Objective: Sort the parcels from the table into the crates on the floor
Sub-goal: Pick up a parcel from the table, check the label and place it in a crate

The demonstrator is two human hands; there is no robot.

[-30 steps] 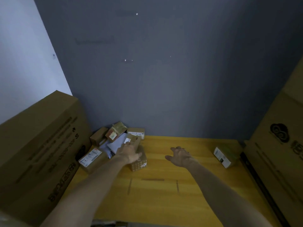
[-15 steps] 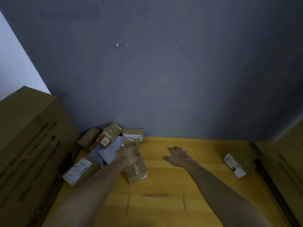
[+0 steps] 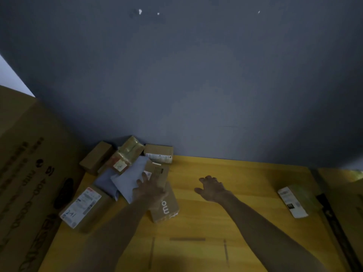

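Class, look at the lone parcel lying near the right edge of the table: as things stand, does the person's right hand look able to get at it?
Probably yes. The right hand hovers open over bare table, and only bare wood lies between it and the lone parcel. Nothing lies on the parcel.

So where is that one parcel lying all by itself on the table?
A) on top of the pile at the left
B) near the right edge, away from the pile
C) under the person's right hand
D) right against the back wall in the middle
B: the lone parcel lies near the right edge of the yellow table, well apart from the pile at the back left, and the right hand hovers short of it.
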